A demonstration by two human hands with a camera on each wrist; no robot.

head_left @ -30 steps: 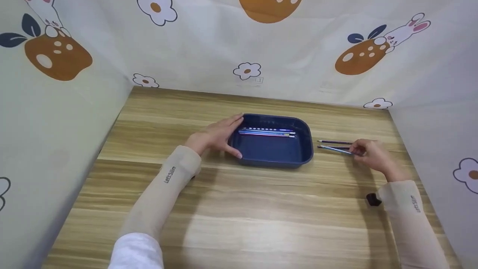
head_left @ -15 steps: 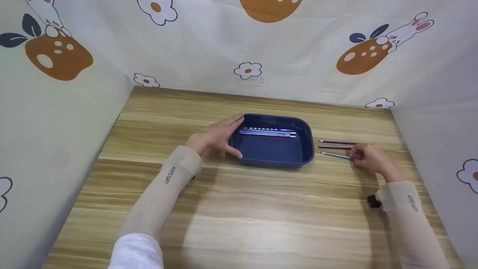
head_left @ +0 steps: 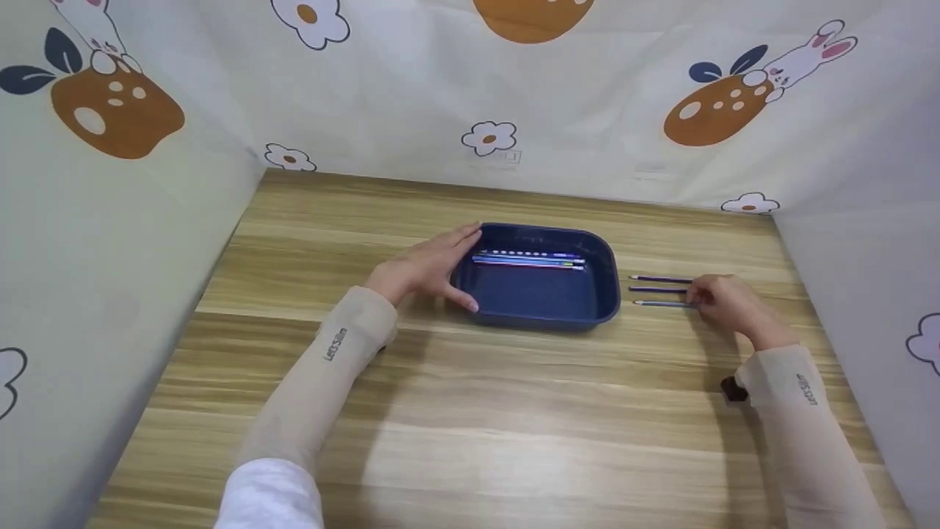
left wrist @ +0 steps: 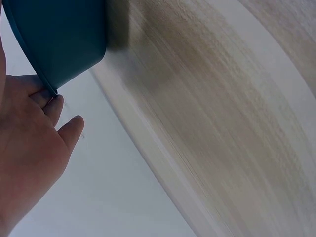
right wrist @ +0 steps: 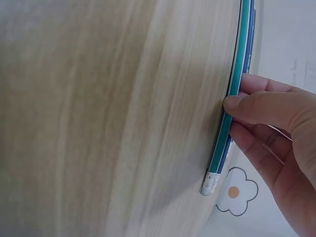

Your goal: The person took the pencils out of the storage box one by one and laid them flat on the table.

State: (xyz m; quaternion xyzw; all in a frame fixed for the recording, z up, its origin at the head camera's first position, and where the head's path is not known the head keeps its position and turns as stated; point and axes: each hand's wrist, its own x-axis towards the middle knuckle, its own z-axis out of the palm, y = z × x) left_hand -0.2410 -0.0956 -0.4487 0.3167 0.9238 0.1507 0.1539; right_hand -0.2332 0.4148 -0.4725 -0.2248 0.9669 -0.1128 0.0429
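in the head view, a dark blue box (head_left: 529, 320) stands upright on the wood-grain surface (head_left: 529, 411), open at the top. inside it, several pencils (head_left: 526, 262) lie side by side, lengthwise, nearer the far wall than the near one; how many, i cannot tell. the left hand (head_left: 429, 268) is spread against the box's left end, fingers toward the far corner, thumb well apart from them at the near corner. to the right, near the box but not touching it, two dark pencils (head_left: 659, 284) and a light blue pencil (head_left: 661, 303) lie in a row, the light blue one closest to the person. the right hand (head_left: 727, 301) is over their right ends, thumb and fingers together on the light blue pencil. both forearms wear beige sleeves (head_left: 323, 375), and printed sheets (head_left: 587, 110) rise around the surface.

in the left wrist view, the fingers touch the box's rim at a corner; part of the hand is cut off by the frame.

in the right wrist view, the thumb presses one side of the pencil, fingers behind it. a white eraser (right wrist: 209, 183) tips its lower end, and a blue pencil (right wrist: 251, 44) shows just behind.
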